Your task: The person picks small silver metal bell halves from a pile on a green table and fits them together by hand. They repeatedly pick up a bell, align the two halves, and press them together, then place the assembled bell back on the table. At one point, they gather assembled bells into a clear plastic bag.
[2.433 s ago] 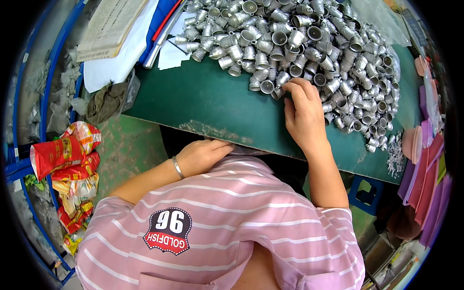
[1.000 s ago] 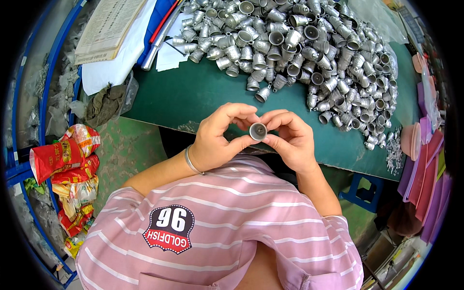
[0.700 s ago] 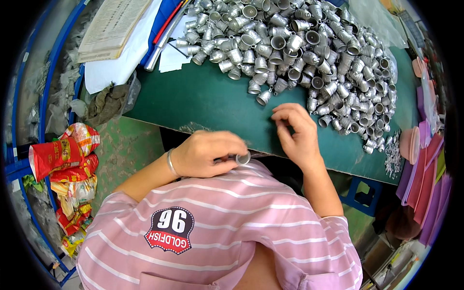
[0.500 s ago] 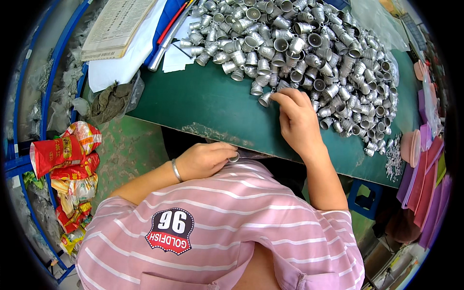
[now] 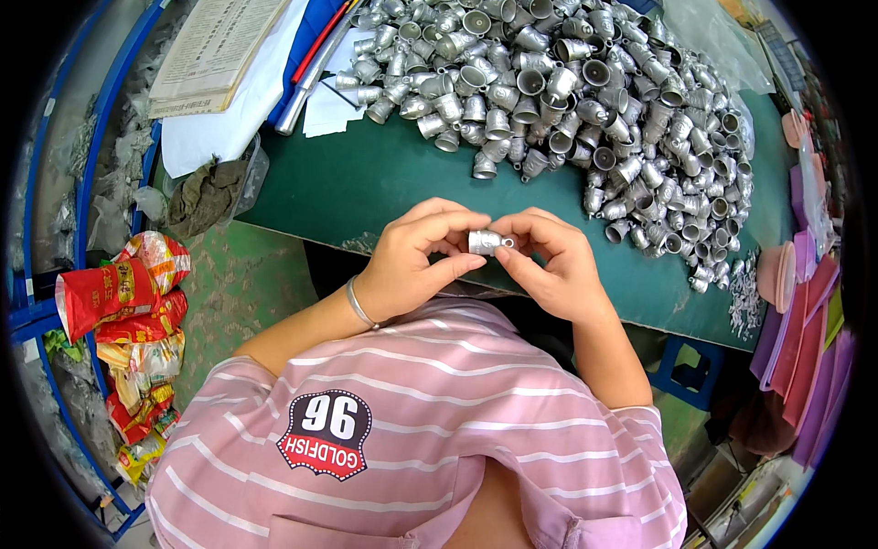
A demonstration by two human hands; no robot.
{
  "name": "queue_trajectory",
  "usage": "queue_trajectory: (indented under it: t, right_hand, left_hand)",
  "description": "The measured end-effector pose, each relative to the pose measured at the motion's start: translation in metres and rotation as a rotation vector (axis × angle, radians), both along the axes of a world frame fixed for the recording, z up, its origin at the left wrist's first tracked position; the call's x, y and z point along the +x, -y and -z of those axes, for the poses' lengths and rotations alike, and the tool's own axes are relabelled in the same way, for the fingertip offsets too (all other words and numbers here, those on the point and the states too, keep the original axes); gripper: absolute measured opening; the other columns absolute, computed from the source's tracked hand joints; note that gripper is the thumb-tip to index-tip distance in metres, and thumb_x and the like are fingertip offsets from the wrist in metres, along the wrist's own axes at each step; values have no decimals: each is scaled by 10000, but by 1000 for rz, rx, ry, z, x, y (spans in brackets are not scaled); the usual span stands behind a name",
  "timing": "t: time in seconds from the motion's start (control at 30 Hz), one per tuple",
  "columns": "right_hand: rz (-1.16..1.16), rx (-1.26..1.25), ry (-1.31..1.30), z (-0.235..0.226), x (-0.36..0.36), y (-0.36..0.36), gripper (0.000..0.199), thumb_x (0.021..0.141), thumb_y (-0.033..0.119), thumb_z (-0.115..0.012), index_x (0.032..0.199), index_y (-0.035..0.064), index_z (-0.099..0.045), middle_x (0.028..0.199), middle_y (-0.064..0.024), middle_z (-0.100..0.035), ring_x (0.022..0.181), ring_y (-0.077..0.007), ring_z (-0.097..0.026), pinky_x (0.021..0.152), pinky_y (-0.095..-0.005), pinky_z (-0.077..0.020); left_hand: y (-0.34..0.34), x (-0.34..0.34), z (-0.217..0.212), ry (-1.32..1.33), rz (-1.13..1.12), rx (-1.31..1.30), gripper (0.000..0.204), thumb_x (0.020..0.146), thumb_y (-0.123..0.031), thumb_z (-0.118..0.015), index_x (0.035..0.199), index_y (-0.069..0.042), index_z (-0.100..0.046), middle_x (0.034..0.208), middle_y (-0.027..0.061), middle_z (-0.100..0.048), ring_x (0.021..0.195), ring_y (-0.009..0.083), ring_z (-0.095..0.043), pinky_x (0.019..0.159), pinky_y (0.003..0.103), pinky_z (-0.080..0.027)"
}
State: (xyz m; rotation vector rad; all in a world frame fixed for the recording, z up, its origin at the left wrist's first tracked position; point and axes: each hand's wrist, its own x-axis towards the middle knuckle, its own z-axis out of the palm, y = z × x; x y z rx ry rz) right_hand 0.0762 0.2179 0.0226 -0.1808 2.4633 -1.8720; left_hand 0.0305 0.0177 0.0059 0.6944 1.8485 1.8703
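Note:
A small silver metal bell (image 5: 485,242) with a loop at its top lies sideways between my two hands, above the front edge of the green table (image 5: 366,192). My left hand (image 5: 416,258) is closed around its wide end. At the loop end, my right hand (image 5: 552,263) pinches it between thumb and fingers. Farther back is a large heap of similar silver bells (image 5: 549,91), tumbled in all directions. Part of the held bell is hidden by my fingers.
Papers (image 5: 215,69), a red pen (image 5: 320,41) and a metal rod (image 5: 311,78) lie at the back left. A tub with a dark cloth (image 5: 208,194) sits at the left edge. Small whitish parts (image 5: 745,293) lie at the right; a blue stool (image 5: 688,371) stands below.
My right hand has come back from the heap's front edge toward my body with a bell. My left hand has risen from the table edge to meet it, and both now hold the bell.

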Motion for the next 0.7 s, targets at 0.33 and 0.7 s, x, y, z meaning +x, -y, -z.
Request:
queue_trajectory:
  t: [0.33,0.7]
  right_hand:
    - [29,-31,-203,7,5,2,166,824,-6,-637,990,-5,-642,957,-81,-610,816,-137,-590,699,-253,-490]
    - [-47,-241,74,10,5,-1,214,836,-20,-639,1046,-28,-602,1040,-104,-588,959,-159,-589,819,-268,-492]
  left_hand:
    - [-2,4,4,198,-25,102,349,775,93,-685,1107,54,-582,1068,87,-538,904,139,-611,773,248,-537]
    - [-5,6,7,-39,-120,155,386,755,82,-703,1105,13,-556,1039,97,-573,892,149,-626,768,262,-543]
